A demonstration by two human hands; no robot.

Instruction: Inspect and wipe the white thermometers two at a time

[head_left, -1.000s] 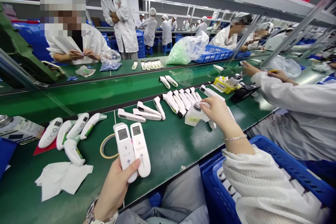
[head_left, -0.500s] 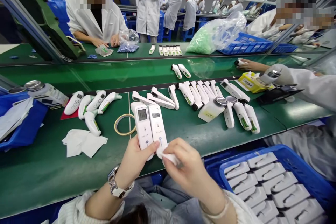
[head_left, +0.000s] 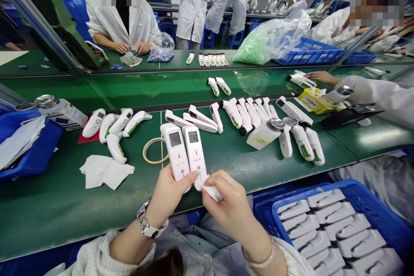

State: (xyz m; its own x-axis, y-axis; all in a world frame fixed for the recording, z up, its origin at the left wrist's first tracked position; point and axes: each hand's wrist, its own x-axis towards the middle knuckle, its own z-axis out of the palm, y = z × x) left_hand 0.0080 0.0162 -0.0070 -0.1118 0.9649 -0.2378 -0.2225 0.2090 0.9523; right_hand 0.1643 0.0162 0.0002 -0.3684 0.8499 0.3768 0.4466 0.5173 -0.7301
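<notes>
Gripping two white handheld devices (head_left: pixel 175 148) side by side, the left hand (head_left: pixel 170 186) lays its thumb over the lower front of the right-hand one. Both screens seem to read "CA2"; a thermometer icon sits below each, with finer print that is too small to read. The right hand (head_left: pixel 228 200) pinches a white wipe (head_left: pixel 213 193) between its fingertips, touching that device's lower end. Just left of the left fingers lies a tape roll (head_left: pixel 145 152). Beyond the right fingers stand a bottle (head_left: pixel 260 136) with an illegible yellow label and, farther off, a yellow box (head_left: pixel 309 102) bearing dark, unreadable lettering.
</notes>
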